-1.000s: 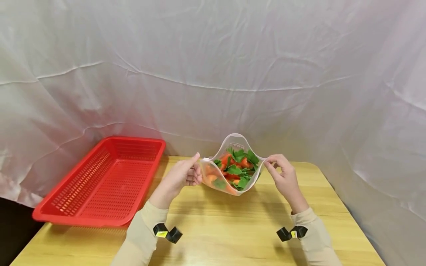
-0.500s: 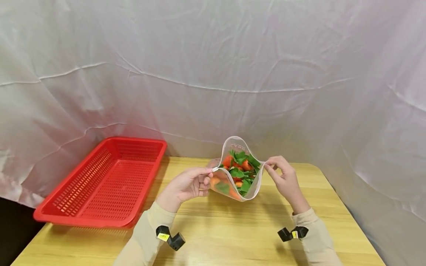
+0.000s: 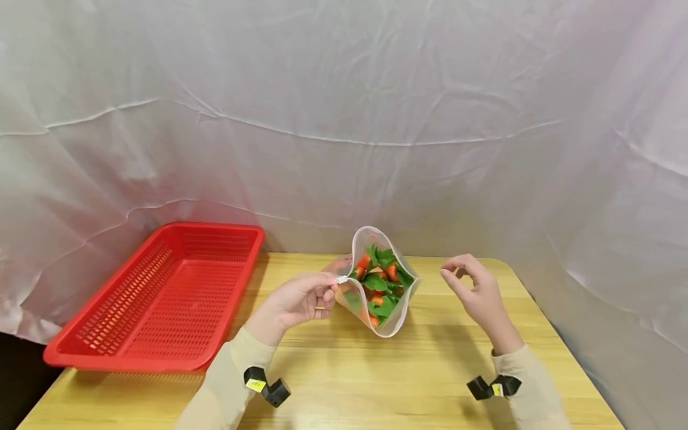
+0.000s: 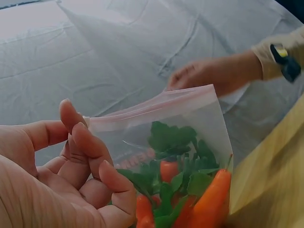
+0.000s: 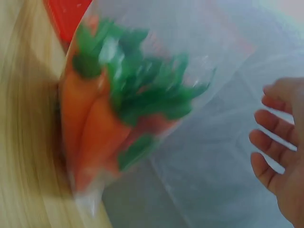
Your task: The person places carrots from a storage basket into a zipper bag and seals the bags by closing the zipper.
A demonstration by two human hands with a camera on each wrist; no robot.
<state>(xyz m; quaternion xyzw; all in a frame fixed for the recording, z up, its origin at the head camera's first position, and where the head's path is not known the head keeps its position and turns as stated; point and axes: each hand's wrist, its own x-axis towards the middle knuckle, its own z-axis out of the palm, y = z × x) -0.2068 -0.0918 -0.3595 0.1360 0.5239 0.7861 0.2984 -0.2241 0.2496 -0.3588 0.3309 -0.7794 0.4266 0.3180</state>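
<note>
A translucent zip bag (image 3: 398,321) stands on the table with its mouth spread wide. Inside are orange carrots (image 4: 209,202) with green leafy tops (image 3: 383,282); how many cannot be told. At the bag's left corner, my left hand (image 3: 301,300) pinches the white slider (image 3: 342,279) between thumb and forefinger, its other fingers loosely bent. My right hand (image 3: 475,292) is apart from the bag, to the right of its other corner. Its fingers are loosely curved and hold nothing, as the right wrist view also shows.
A red perforated plastic basket (image 3: 161,363) stands on the left of the wooden table (image 3: 344,376), its near-left corner past the edge. A pale cloth (image 3: 344,119) hangs behind the table and along its right side.
My left hand has moved right and taken hold of the slider. My right hand has let go of the bag's right corner and drawn away rightward. The bag has shifted slightly left.
</note>
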